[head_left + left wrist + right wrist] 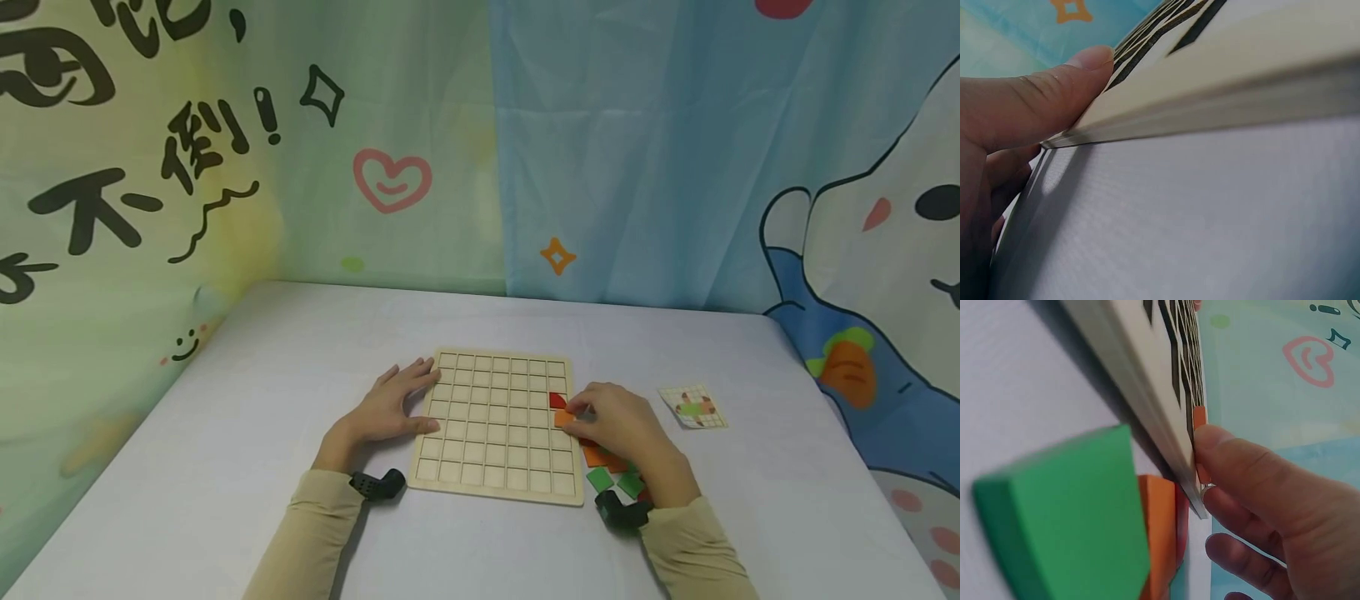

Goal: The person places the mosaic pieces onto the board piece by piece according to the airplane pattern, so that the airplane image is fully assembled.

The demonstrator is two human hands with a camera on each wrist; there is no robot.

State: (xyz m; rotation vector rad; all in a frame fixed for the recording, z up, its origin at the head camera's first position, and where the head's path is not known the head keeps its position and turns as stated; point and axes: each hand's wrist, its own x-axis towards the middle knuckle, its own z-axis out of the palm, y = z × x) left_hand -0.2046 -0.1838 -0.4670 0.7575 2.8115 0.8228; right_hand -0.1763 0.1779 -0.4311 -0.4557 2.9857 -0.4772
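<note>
A square wooden grid board (487, 425) lies flat on the white table. At its right edge my right hand (622, 421) pinches an orange square tile (562, 419) between thumb and fingers, over a cell in the rightmost column. Just above that, a red tile with a curved side (557, 401) sits in the grid. My left hand (390, 406) rests against the board's left edge, its fingers spread and the thumb (1054, 94) on the rim. Beneath the right wrist lie loose tiles, among them a green tile (1079, 512) and an orange tile (1158, 519), partly hidden.
A small card with a coloured pattern on a grid (693, 407) lies right of the right hand. Printed curtains (450, 150) hang behind and beside the table (300, 350). Each wrist wears a dark camera.
</note>
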